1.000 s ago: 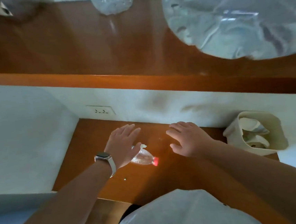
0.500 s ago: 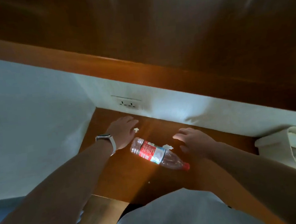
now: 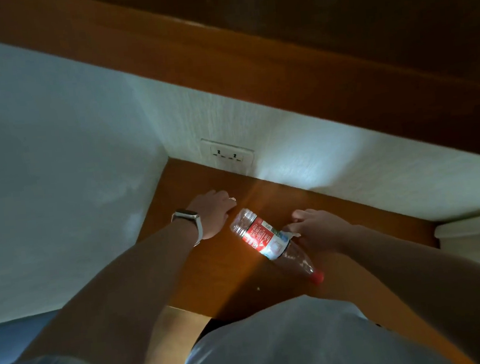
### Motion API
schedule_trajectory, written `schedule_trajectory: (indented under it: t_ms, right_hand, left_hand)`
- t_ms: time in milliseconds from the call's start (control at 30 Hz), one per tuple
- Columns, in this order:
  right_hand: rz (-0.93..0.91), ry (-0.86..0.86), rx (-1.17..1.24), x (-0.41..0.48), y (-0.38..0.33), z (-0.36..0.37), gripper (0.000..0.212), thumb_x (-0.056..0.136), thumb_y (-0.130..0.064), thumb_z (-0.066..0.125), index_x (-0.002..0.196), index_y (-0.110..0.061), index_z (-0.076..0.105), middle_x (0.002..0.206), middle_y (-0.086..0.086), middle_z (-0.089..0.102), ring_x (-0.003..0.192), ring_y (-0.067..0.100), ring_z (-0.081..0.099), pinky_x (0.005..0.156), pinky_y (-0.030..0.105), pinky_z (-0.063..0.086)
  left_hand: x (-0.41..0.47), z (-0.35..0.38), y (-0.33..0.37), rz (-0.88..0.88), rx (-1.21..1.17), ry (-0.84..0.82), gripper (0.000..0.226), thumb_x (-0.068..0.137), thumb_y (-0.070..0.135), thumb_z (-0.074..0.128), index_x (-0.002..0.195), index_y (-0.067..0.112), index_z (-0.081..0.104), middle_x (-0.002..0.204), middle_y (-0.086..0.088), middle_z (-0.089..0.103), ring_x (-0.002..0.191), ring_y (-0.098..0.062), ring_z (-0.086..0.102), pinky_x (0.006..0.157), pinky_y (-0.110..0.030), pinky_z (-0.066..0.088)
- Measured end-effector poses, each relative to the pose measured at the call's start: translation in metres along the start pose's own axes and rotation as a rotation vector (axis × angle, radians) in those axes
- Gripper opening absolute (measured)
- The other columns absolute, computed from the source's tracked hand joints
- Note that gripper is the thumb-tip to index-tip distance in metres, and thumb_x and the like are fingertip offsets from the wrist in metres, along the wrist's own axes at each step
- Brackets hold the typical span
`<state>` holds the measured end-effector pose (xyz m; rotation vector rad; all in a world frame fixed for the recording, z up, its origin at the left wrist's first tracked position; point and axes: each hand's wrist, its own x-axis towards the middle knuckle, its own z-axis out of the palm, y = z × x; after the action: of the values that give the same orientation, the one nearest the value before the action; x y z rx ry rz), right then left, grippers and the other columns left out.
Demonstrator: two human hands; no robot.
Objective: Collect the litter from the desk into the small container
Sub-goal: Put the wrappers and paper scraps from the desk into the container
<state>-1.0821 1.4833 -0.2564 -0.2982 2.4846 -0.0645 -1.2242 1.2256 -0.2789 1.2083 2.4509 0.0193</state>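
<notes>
Our left hand has moved far and left off the bottle, which now lies uncovered between it and our right hand.
</notes>
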Motion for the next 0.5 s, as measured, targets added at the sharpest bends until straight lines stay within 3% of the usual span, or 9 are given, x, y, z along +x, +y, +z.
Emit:
schedule_trajectory:
  t_ms: [133,233,367,500]
  right_hand:
    - [0.004,0.050,-0.001,0.000,-0.002,0.006,0.033,0.094,-0.027,0.057,0.126,-0.021,0.055,0.133,0.005,0.049,0.111,0.020,0.053,0.083,0.029,0.047]
    - [0.005,0.081,0.004,-0.003,-0.003,0.014,0.023,0.094,-0.029,0.055,0.115,-0.019,0.058,0.118,0.003,0.054,0.098,0.019,0.055,0.072,0.026,0.041]
    - [0.091,0.086,0.051,-0.008,-0.007,0.019,0.013,0.094,-0.026,0.051,0.098,-0.016,0.059,0.100,0.004,0.059,0.085,0.020,0.057,0.060,0.028,0.034]
    - [0.162,0.067,0.114,-0.019,-0.003,0.021,0.011,0.093,-0.019,0.051,0.099,-0.015,0.060,0.098,0.003,0.057,0.082,0.020,0.056,0.056,0.028,0.034]
  left_hand:
    - [-0.010,0.007,-0.004,-0.048,-0.036,0.050,0.019,0.100,0.025,0.045,0.115,0.023,0.056,0.109,0.001,0.055,0.088,-0.015,0.049,0.075,-0.031,0.046]
    - [-0.021,0.011,-0.004,-0.097,-0.063,0.071,0.014,0.101,0.025,0.044,0.107,0.023,0.055,0.099,0.003,0.055,0.078,-0.014,0.048,0.069,-0.031,0.047]
    - [-0.030,0.013,-0.001,-0.183,-0.148,0.126,0.009,0.100,0.027,0.049,0.106,0.022,0.053,0.086,0.006,0.056,0.065,-0.009,0.050,0.056,-0.026,0.045]
    - [-0.034,0.008,0.004,-0.207,-0.230,0.201,0.015,0.097,0.027,0.055,0.112,0.023,0.054,0.084,0.010,0.055,0.063,-0.006,0.050,0.051,-0.021,0.038]
